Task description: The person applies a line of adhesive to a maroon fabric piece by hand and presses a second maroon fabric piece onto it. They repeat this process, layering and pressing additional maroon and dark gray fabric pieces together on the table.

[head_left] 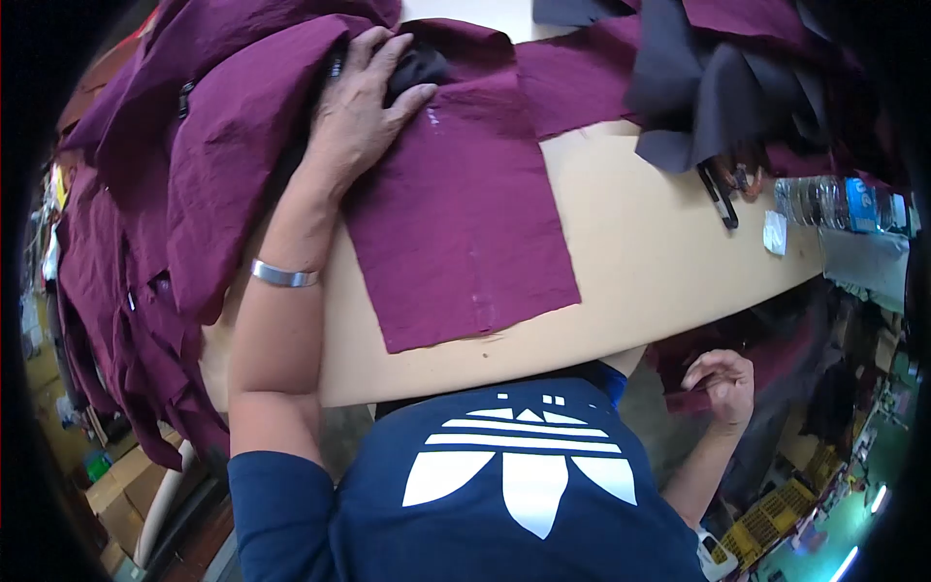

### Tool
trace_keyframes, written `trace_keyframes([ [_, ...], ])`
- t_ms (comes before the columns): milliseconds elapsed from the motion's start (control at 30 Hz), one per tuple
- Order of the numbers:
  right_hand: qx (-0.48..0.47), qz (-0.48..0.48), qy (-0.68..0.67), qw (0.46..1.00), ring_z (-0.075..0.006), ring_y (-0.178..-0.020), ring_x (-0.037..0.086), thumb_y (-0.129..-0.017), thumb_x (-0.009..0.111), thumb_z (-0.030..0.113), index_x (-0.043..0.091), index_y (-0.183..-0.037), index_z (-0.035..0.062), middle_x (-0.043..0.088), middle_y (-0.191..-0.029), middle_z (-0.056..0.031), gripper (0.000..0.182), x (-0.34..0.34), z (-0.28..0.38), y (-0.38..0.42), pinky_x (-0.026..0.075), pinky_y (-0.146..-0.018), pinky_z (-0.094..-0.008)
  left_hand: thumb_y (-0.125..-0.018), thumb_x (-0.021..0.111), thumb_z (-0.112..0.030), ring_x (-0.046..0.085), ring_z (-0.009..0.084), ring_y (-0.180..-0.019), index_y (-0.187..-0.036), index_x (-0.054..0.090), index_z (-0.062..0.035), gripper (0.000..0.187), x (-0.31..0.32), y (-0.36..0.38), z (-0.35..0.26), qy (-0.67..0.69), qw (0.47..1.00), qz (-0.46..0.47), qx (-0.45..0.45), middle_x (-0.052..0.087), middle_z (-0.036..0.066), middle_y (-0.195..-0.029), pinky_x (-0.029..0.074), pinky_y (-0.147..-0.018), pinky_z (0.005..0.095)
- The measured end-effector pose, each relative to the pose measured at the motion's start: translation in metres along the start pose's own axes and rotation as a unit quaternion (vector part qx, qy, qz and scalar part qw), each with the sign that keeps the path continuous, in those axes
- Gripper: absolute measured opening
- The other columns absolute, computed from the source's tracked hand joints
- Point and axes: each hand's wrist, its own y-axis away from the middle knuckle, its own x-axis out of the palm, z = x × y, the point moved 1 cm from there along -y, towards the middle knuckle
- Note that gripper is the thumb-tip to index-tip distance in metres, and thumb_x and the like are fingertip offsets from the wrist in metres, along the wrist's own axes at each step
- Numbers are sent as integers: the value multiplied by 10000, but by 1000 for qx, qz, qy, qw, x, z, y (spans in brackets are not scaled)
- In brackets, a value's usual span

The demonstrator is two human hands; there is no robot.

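My left hand (361,112) lies palm down at the top of a maroon fabric panel (456,218), thumb out to the side and fingers stretched over a dark fold of cloth (419,70). The panel is spread on the tan tabletop (669,223), its lower edge short of the table's near edge. Low on the right, my right hand (722,386) is beyond the table edge, its fingers curled in beside another maroon cloth (776,349). Whatever may be between those fingers is hidden.
Maroon garments (233,145) are heaped along the left side and hang down. Dark grey cloth (722,97) piles up at the top right, near black-handled scissors (720,196), a scrap of white paper (775,233) and a plastic bottle (824,202). A yellow crate (771,524) stands on the floor.
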Motion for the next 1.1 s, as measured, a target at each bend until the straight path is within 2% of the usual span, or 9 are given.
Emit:
trace_keyframes([
  [67,124,-173,130,968,-216,-740,633,-784,645,143,600,-1043,-59,657,-866,-164,332,-27,-5,13,498,-660,-307,-834,615,-388,505,304,-1138,-1273,498,-93,542,2,0,1,-24,1000,2,-5,428,104,-1316,430,-952,408],
  [133,183,-282,401,852,-243,-785,605,-788,637,134,598,-1046,-33,651,-940,-157,310,-49,-32,7,471,-699,-345,-837,611,-400,503,301,-1145,-1277,499,-116,536,3,0,3,-42,999,-7,6,429,103,-1319,431,-953,407],
  [167,141,-275,589,747,-320,-892,589,-769,648,142,594,-1058,-16,636,-1005,-170,334,-53,-44,2,452,-782,-394,-838,605,-413,496,305,-1157,-1281,499,-140,531,1,0,0,-34,999,7,-12,422,100,-1331,427,-959,413],
  [233,-16,-238,641,730,-405,-1050,516,-745,666,204,580,-1114,7,595,-1092,-197,428,-79,-79,-3,396,-908,-462,-839,599,-429,485,303,-1172,-1284,499,-147,536,4,1,3,-41,999,-2,-6,419,106,-1341,420,-964,421],
  [433,89,-135,755,635,-388,-1136,474,-755,651,290,569,-1161,58,536,-1199,-213,475,-143,-157,-4,376,-950,-481,-840,603,-415,492,308,-1163,-1279,504,-135,531,3,2,3,-40,999,-3,0,423,115,-1339,421,-958,413],
  [533,-13,-127,819,559,-384,-1149,472,-778,626,294,553,-1193,70,534,-1215,-205,477,-178,-195,8,365,-959,-489,-832,616,-395,508,309,-1142,-1264,517,-113,525,4,2,3,-29,999,-17,4,431,109,-1327,426,-949,403],
  [833,-35,-128,785,605,-390,-1163,455,-766,650,326,503,-1239,60,500,-1249,-213,562,-170,-173,5,356,-971,-503,-848,587,-400,474,315,-1164,-1270,509,-116,514,4,2,-1,-24,999,-11,-21,424,97,-1326,408,-981,421],
  [933,13,-217,725,654,-392,-1157,456,-744,676,314,493,-1236,39,492,-1243,-227,593,-91,-118,-15,367,-958,-498,-879,542,-389,469,303,-1171,-1282,500,-115,489,2,2,1,-17,1000,6,-26,421,92,-1326,401,-993,407],
  [1100,-39,-209,778,591,-394,-1148,462,-739,670,274,525,-1175,9,502,-1217,-237,531,-54,-121,-1,383,-944,-474,-902,504,-325,453,287,-1205,-1314,472,-113,465,3,-1,18,41,998,37,-3,409,90,-1345,375,-1023,373],
])
